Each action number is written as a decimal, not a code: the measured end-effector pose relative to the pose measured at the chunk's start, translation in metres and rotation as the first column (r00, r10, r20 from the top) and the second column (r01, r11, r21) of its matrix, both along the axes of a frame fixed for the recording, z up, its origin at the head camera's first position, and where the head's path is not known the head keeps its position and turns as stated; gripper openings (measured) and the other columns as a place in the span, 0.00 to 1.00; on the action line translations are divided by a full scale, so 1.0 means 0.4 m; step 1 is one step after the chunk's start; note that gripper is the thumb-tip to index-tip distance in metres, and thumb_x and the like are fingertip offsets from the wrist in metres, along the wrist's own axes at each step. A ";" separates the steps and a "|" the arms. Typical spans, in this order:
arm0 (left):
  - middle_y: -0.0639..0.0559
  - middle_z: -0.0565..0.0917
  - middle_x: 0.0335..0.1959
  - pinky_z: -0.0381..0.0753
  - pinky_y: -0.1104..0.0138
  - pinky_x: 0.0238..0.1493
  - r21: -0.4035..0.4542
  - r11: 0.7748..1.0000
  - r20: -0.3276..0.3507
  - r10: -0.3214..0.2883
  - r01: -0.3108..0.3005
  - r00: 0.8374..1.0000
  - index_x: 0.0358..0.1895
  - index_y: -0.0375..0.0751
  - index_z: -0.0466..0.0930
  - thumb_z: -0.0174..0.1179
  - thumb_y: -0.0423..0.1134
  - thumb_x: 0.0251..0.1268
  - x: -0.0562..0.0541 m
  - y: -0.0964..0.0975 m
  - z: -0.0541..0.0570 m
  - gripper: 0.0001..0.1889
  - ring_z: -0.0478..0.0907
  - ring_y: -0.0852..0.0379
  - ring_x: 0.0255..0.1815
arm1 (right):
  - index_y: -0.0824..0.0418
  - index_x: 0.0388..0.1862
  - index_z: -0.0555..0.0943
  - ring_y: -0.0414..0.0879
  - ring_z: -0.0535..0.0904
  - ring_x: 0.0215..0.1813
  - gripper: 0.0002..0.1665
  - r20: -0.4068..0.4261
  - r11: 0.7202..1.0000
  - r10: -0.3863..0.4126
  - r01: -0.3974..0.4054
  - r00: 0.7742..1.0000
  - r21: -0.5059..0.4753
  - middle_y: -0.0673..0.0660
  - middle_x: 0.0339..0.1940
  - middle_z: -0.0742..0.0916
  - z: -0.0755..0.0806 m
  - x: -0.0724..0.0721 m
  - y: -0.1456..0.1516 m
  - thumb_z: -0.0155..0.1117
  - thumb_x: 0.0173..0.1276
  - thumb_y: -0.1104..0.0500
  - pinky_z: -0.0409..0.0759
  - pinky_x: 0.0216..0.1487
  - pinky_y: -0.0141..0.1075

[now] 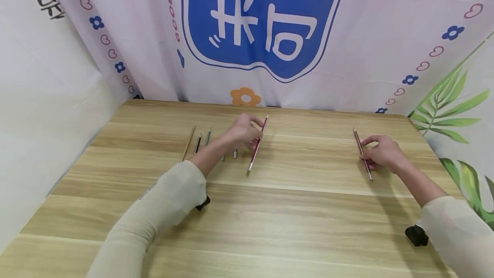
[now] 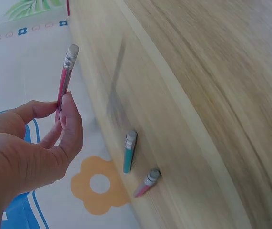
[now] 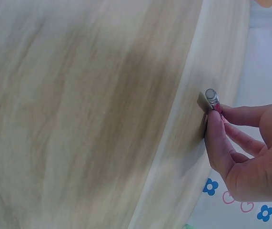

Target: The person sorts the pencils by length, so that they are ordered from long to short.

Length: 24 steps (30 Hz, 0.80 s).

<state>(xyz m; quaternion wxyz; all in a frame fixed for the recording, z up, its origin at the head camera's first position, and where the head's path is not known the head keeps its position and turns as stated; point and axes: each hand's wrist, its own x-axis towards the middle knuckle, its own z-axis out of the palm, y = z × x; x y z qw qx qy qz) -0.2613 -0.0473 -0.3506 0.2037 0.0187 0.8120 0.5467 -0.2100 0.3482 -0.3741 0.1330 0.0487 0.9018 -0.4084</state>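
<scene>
Between thumb and fingers my left hand pinches a red pencil, its eraser end toward me. In the left wrist view this pencil is held off the table, its shadow falling apart from it. Over at the right, my right hand pinches a dark red pencil by its middle. The right wrist view shows that pencil's eraser end past the fingertips; the rest is largely hidden by the hand. Left of my left hand lie a tan pencil, a black pencil and a green pencil.
Two more pencil ends show beside the left forearm, one at the silver-tipped pencil. The wooden table reaches back to a printed curtain. Dark wrist devices hang under both sleeves.
</scene>
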 end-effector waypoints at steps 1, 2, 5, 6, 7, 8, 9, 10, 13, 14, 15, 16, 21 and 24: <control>0.26 0.84 0.45 0.91 0.62 0.30 -0.001 1.000 -0.004 -0.004 0.004 1.000 0.62 0.31 0.76 0.60 0.20 0.66 0.000 0.004 -0.001 0.21 0.79 0.54 0.23 | 0.82 0.63 0.68 0.40 0.82 0.23 0.28 -0.001 1.000 0.002 -0.002 1.000 0.006 0.52 0.24 0.87 0.000 0.000 0.000 0.65 0.67 0.73 0.88 0.25 0.35; 0.25 0.84 0.46 0.91 0.62 0.30 -0.003 1.000 -0.007 -0.008 0.008 1.000 0.62 0.30 0.77 0.60 0.20 0.66 0.000 0.008 0.000 0.21 0.79 0.54 0.23 | 0.82 0.62 0.68 0.40 0.82 0.23 0.28 0.000 1.000 0.004 -0.004 1.000 0.009 0.52 0.23 0.87 0.001 0.001 0.001 0.65 0.67 0.73 0.88 0.24 0.35; 0.25 0.84 0.45 0.92 0.61 0.31 -0.016 1.000 -0.020 -0.023 0.022 1.000 0.62 0.30 0.77 0.61 0.21 0.67 0.000 0.017 -0.002 0.20 0.79 0.55 0.22 | 0.82 0.62 0.68 0.40 0.82 0.23 0.28 0.002 1.000 0.005 -0.005 1.000 0.010 0.52 0.23 0.87 0.002 0.002 0.000 0.65 0.66 0.73 0.88 0.24 0.35; 0.25 0.84 0.45 0.92 0.60 0.31 -0.016 0.999 -0.023 -0.028 0.028 0.999 0.62 0.29 0.77 0.61 0.21 0.67 0.000 0.020 -0.002 0.20 0.79 0.55 0.21 | 0.83 0.62 0.68 0.40 0.82 0.23 0.28 0.001 1.000 0.004 -0.004 1.000 0.008 0.52 0.23 0.87 0.002 0.002 -0.001 0.65 0.66 0.73 0.88 0.24 0.35; 0.25 0.84 0.45 0.92 0.60 0.32 -0.016 0.999 -0.024 -0.033 0.032 0.999 0.62 0.29 0.77 0.61 0.21 0.67 0.001 0.023 -0.001 0.20 0.79 0.55 0.22 | 0.83 0.61 0.68 0.40 0.82 0.22 0.28 0.001 1.000 0.003 -0.003 1.000 0.006 0.52 0.23 0.87 0.003 0.002 -0.001 0.65 0.66 0.74 0.88 0.24 0.35; 0.25 0.84 0.45 0.92 0.60 0.32 -0.014 0.999 -0.025 -0.036 0.035 0.999 0.62 0.29 0.77 0.61 0.21 0.67 0.001 0.025 -0.001 0.20 0.79 0.55 0.22 | 0.83 0.61 0.68 0.40 0.82 0.22 0.28 -0.001 1.000 0.003 -0.003 1.000 0.008 0.53 0.23 0.87 0.003 0.002 0.000 0.66 0.65 0.74 0.88 0.24 0.35; 0.26 0.84 0.45 0.92 0.60 0.31 -0.012 0.999 -0.026 -0.039 0.039 0.999 0.62 0.29 0.77 0.61 0.21 0.67 0.001 0.027 -0.001 0.20 0.79 0.55 0.22 | 0.83 0.61 0.68 0.40 0.82 0.22 0.28 -0.004 1.000 0.005 -0.005 1.000 0.011 0.53 0.23 0.87 0.004 0.001 0.000 0.66 0.65 0.74 0.88 0.24 0.35; 0.26 0.84 0.45 0.92 0.61 0.31 -0.006 0.999 -0.024 -0.042 0.042 0.999 0.62 0.29 0.77 0.61 0.21 0.67 0.000 0.030 -0.002 0.20 0.79 0.55 0.22 | 0.83 0.60 0.68 0.40 0.82 0.22 0.28 -0.005 1.000 0.007 -0.007 1.000 0.016 0.54 0.23 0.87 0.004 0.000 0.002 0.66 0.65 0.73 0.88 0.24 0.35; 0.26 0.84 0.45 0.91 0.63 0.29 0.016 0.999 -0.015 -0.046 0.046 0.999 0.62 0.29 0.77 0.60 0.20 0.67 0.001 0.038 -0.002 0.20 0.79 0.54 0.23 | 0.84 0.60 0.68 0.41 0.82 0.23 0.28 -0.009 0.999 0.015 -0.014 1.000 0.040 0.55 0.24 0.88 0.007 -0.002 0.006 0.66 0.66 0.73 0.88 0.24 0.35; 0.26 0.84 0.45 0.91 0.63 0.29 0.019 0.999 -0.013 -0.049 0.049 0.999 0.62 0.29 0.77 0.60 0.20 0.67 0.001 0.041 -0.002 0.20 0.79 0.54 0.23 | 0.84 0.61 0.68 0.41 0.82 0.23 0.28 -0.012 0.999 0.018 -0.018 1.000 0.051 0.55 0.24 0.88 0.008 -0.003 0.007 0.65 0.66 0.73 0.88 0.24 0.35; 0.26 0.84 0.45 0.91 0.63 0.29 0.022 0.998 -0.009 -0.053 0.053 0.999 0.62 0.29 0.76 0.60 0.20 0.68 0.002 0.044 -0.002 0.20 0.79 0.54 0.23 | 0.84 0.61 0.67 0.42 0.82 0.24 0.28 -0.013 0.998 0.022 -0.022 1.000 0.060 0.55 0.24 0.88 0.009 -0.004 0.008 0.65 0.66 0.72 0.88 0.24 0.36; 0.26 0.84 0.46 0.90 0.63 0.29 0.025 0.998 -0.004 -0.054 0.055 0.999 0.62 0.30 0.76 0.60 0.20 0.68 0.002 0.049 -0.002 0.20 0.79 0.54 0.23 | 0.84 0.62 0.67 0.42 0.82 0.24 0.29 -0.015 0.997 0.027 -0.026 1.000 0.069 0.55 0.25 0.88 0.009 -0.005 0.009 0.65 0.67 0.72 0.88 0.24 0.35; 0.27 0.84 0.46 0.91 0.63 0.31 0.007 0.997 0.005 -0.074 0.074 0.997 0.62 0.31 0.76 0.61 0.22 0.69 0.003 0.078 -0.005 0.19 0.79 0.54 0.23 | 0.83 0.65 0.66 0.42 0.82 0.25 0.32 -0.038 0.994 0.062 -0.058 0.997 0.094 0.55 0.27 0.89 0.008 -0.013 0.012 0.66 0.67 0.71 0.87 0.24 0.35; 0.29 0.84 0.44 0.91 0.62 0.30 0.011 0.996 0.006 -0.084 0.084 0.996 0.61 0.31 0.76 0.61 0.21 0.68 0.002 0.099 -0.009 0.19 0.79 0.53 0.22 | 0.83 0.65 0.68 0.41 0.82 0.24 0.31 -0.048 0.993 0.078 -0.073 0.996 0.093 0.56 0.28 0.89 0.005 -0.019 0.014 0.66 0.66 0.72 0.87 0.24 0.35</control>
